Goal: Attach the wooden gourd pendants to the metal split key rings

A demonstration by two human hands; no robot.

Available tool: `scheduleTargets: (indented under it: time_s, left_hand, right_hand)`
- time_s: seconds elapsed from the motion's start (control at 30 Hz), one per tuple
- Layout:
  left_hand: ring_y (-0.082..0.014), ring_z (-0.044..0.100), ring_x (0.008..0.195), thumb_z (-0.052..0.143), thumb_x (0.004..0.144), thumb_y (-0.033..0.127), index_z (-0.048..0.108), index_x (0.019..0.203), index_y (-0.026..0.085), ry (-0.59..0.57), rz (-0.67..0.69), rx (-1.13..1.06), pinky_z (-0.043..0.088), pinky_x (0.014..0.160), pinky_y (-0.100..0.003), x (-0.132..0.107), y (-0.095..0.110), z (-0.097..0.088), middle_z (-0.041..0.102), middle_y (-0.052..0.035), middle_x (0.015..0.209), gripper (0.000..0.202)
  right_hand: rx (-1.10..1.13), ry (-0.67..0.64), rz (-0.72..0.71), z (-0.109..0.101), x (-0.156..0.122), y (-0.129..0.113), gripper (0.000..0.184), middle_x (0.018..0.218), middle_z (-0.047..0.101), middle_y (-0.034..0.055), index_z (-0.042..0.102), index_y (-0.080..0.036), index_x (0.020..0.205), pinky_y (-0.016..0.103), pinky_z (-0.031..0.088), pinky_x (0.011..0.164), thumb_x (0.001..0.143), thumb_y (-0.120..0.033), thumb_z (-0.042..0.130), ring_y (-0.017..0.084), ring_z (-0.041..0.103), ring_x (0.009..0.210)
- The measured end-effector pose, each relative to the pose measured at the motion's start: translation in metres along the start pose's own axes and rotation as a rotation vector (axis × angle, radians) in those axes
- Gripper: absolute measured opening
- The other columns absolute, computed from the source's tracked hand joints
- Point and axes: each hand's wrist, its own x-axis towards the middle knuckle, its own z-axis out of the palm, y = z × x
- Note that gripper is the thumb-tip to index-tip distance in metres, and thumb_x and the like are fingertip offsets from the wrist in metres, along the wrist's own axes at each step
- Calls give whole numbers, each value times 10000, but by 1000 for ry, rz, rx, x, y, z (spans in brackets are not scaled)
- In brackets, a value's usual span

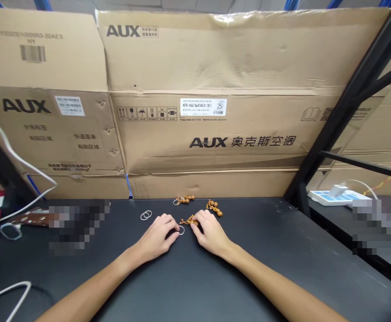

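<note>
My left hand (160,236) is closed, thumb and forefinger at the near edge of a metal key ring (181,230). Facing it, my right hand (211,232) pinches a small brown gourd-shaped charm (189,220) with an orange cord; the fingers hide part of it. The cord end lies close to the ring, and I cannot tell whether the two are joined. Behind my hands lies a gourd charm on a ring (184,200). Another gourd charm (214,207) rests beyond my right hand. Two loose key rings (146,215) overlap to the left of my left hand.
Large cardboard boxes (202,156) stand along the back of the black table (189,286). A slanted black metal frame (333,116) rises at the right, near a white power strip (338,197). A white cable (17,156) and glasses (10,231) are at the left.
</note>
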Motion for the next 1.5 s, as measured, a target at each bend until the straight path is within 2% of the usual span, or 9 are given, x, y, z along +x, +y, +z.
scheduleTargets:
  time_s: [0.33,0.5,0.63,0.83,0.97,1.13,1.27,1.4,1.5]
  left_hand:
    - [-189,534,874,434,927,194,616,903,208,-3,-11,-36,408,796,-348,1,-9,3,629,-35,910,183]
    - [-188,524,840,444,920,194,598,870,199,4,-6,-31,402,775,-342,1,-9,3,614,-34,876,162]
    - [-184,515,847,484,906,225,579,898,199,32,5,-58,416,791,-328,1,-9,3,584,-34,922,99]
    - [-174,522,847,424,931,219,507,816,195,49,19,-105,431,801,-315,2,-8,5,557,-37,925,144]
    - [-159,551,800,375,948,232,472,840,196,87,-55,-224,441,755,-292,3,-11,9,580,-37,890,150]
    - [-141,562,673,363,945,224,451,870,200,77,-160,-287,434,655,-261,3,-14,11,597,-2,752,118]
    - [-137,550,675,372,925,187,458,872,201,83,-112,-221,423,651,-256,2,-13,11,582,3,763,102]
    - [-146,556,724,393,921,187,504,895,195,137,-91,-179,434,691,-270,2,-8,7,586,-13,815,113]
    - [-150,555,760,489,890,220,563,915,191,80,-11,-172,452,712,-266,1,0,2,581,-24,857,83]
  right_hand:
    - [25,3,0,-1,0,0,119,871,585,58,544,-187,833,332,422,753,908,-200,453,205,512,821]
    - [42,5,-14,0,0,1,109,854,576,54,534,-187,826,332,417,748,906,-192,461,202,508,810]
    - [57,9,-28,1,0,2,99,861,573,56,527,-188,829,333,416,747,906,-183,464,202,506,810]
    - [69,13,-45,2,0,3,94,866,573,57,525,-193,835,333,419,742,908,-183,466,203,512,812]
    - [73,13,-55,2,-1,3,96,872,573,62,526,-192,835,337,421,744,909,-186,464,204,510,814]
    - [75,15,-65,2,-1,3,94,867,571,59,528,-193,851,337,419,740,912,-185,457,202,505,810]
    - [62,3,-59,3,-2,3,84,870,571,55,525,-192,856,334,414,744,913,-188,464,202,504,820]
    - [52,-5,-60,4,-2,4,78,879,571,54,526,-192,863,333,410,749,914,-190,467,201,506,827]
    - [51,-7,-63,5,-2,5,84,874,570,52,525,-193,855,331,409,745,914,-188,464,200,507,825]
